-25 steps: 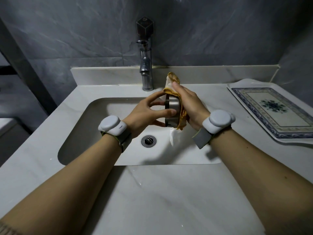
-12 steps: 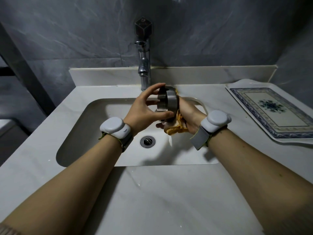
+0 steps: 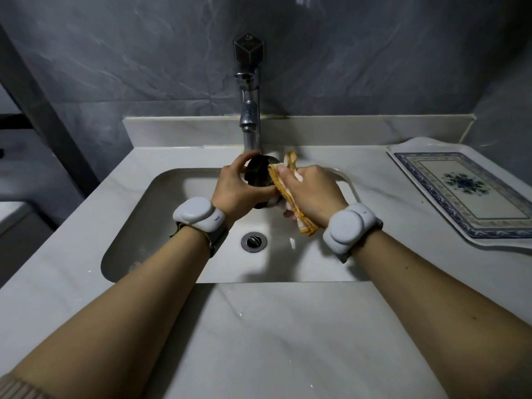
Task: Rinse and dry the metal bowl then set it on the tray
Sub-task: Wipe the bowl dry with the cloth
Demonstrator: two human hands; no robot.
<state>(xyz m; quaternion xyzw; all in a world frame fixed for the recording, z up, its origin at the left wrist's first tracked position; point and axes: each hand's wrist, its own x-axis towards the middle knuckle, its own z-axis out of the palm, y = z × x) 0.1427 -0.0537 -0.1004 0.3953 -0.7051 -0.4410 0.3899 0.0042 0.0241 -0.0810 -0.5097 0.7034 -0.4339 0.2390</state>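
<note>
Over the white sink (image 3: pixel 149 226) I hold a small metal bowl (image 3: pixel 257 174) tipped on its side, just below the tap. My left hand (image 3: pixel 236 191) grips it, fingers curled over its rim and thumb underneath. My right hand (image 3: pixel 311 194) grips a white cloth with an orange edge (image 3: pixel 288 191) and presses it against the bowl's right side. Most of the bowl is hidden by the two hands and the cloth. The patterned tray (image 3: pixel 466 197) lies on the counter at the right, with nothing on it.
A chrome tap (image 3: pixel 250 116) rises at the back of the sink, close behind the bowl; no water runs. The drain (image 3: pixel 254 241) sits below my hands. A marble counter (image 3: pixel 273 341) surrounds the sink, and a dark tiled wall stands behind.
The bowl has been turned in my left hand, its dark side now facing me. My right hand has come from under the bowl to its right side with the cloth.
</note>
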